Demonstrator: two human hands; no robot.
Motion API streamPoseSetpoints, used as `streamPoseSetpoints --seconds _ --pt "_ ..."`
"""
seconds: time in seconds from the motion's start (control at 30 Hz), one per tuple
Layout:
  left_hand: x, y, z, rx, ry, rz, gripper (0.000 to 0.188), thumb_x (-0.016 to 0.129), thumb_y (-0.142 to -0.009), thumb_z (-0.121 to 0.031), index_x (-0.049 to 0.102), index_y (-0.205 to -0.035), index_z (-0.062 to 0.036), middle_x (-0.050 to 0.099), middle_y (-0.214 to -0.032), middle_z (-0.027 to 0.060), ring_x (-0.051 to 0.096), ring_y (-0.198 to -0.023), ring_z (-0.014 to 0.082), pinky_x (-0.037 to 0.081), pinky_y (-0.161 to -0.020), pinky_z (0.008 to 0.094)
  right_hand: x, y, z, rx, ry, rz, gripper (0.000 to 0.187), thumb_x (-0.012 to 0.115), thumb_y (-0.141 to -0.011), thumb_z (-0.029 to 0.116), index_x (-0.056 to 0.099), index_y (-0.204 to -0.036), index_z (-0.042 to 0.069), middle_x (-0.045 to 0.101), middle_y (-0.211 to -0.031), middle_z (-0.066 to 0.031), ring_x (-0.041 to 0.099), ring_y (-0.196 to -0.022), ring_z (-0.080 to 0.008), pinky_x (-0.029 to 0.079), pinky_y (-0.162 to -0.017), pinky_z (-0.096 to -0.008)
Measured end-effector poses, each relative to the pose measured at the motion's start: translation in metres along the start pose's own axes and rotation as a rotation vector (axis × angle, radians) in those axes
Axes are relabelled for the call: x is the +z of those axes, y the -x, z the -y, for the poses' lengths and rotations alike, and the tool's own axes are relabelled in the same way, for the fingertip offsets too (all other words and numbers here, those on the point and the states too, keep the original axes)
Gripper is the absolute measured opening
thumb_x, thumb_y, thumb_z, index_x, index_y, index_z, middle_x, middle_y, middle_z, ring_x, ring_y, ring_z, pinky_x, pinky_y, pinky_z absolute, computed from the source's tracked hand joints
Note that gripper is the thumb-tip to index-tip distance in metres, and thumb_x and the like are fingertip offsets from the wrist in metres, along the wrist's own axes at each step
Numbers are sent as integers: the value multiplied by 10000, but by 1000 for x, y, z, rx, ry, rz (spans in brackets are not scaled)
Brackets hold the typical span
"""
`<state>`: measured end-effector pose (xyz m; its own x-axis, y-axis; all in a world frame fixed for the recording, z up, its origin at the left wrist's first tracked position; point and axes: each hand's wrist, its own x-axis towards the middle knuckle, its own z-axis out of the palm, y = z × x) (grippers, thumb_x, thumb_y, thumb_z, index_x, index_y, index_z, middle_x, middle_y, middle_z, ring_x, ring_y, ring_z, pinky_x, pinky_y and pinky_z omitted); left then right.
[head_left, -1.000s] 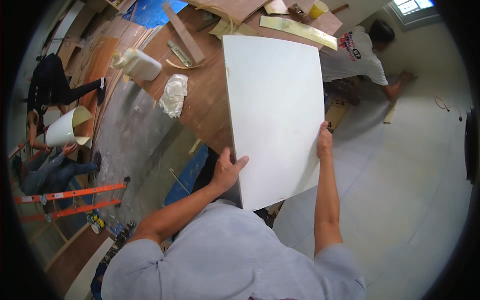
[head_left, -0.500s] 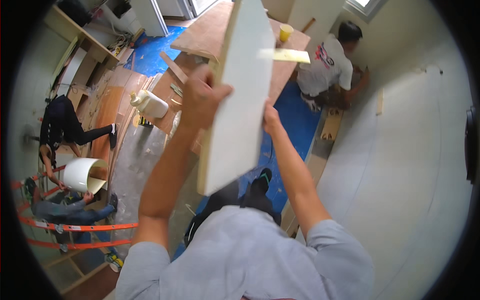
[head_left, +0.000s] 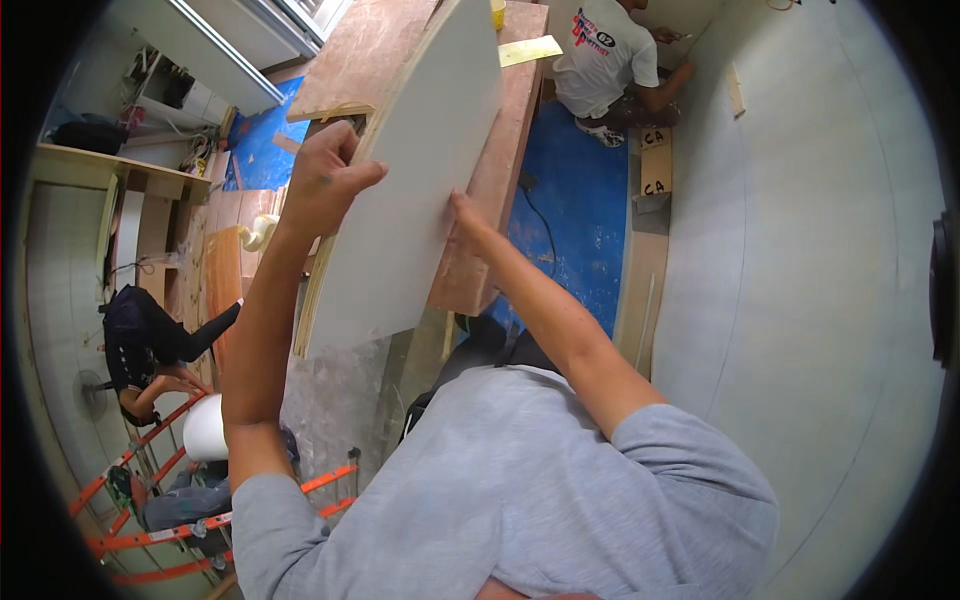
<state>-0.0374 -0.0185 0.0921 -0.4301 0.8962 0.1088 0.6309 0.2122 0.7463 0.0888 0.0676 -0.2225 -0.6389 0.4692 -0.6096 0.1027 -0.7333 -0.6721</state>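
Observation:
A white-faced plywood panel (head_left: 425, 175) with a layered bare edge is held up in front of me, tilted over a wooden workbench (head_left: 480, 240). My left hand (head_left: 328, 182) grips its left edge, thumb lying toward the white face and fingers curled. On the opposite long edge, my right hand (head_left: 470, 216) has hold of the panel, its fingers mostly hidden behind it. Whether the panel touches the bench I cannot tell.
Beyond the panel are a yellow strip (head_left: 530, 50) and a yellow cup (head_left: 497, 14). One person (head_left: 605, 60) crouches by the right wall over blue floor covering (head_left: 570, 220). At left, two people handle a white curved piece (head_left: 205, 428) near an orange ladder (head_left: 150, 542).
The panel has swung left and lower in view, tilting more, with both hands still on it. My view has shifted, showing more of the bench's right side and the blue floor.

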Motion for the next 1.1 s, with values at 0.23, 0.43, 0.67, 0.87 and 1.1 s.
streamPoseSetpoints --seconds 0.23,0.43,0.67,0.87,1.1 --pt "5 -5 1 79 -13 91 351 772 -747 -153 449 -709 -23 416 -662 13 405 -625 120 352 -547 335 -25 -9 -3 49 217 -82 586 524 -1070 445 480 -1522 74 539 -1472 -154 614 -1196 -305 575 -844 -464" --pt "20 24 5 62 17 81 352 827 -798 -179 509 -767 -33 453 -699 -9 429 -653 97 362 -567 310 -73 6 58 -592 588 -314 290 646 -1016 191 678 -1237 5 690 -975 -21 648 -813 -123 531 -657 -275" --pt "31 16 11 33 101 125 395 757 -937 -364 597 -854 -13 526 -720 46 484 -676 122 436 -615 328 47 160 243 -1520 898 -322 240 657 -996 156 699 -1218 76 669 -1184 -122 616 -1146 -254 494 -986 -381" --pt "18 15 33 -98 353 179 290 603 -1060 -325 628 -989 -46 524 -840 -22 478 -785 86 445 -727 275 83 142 236 -1386 1596 -2 348 412 -1060 279 724 -1107 131 704 -1180 -15 609 -1216 -176 227 -1191 -463" --pt "-42 75 54 -139 285 433 414 567 -1077 -349 633 -1312 -14 667 -1198 57 608 -1103 129 492 -941 304 83 138 260 -1349 1651 272 335 506 -1048 336 707 -1172 99 678 -1211 -49 584 -1224 -239 281 -1129 -449"
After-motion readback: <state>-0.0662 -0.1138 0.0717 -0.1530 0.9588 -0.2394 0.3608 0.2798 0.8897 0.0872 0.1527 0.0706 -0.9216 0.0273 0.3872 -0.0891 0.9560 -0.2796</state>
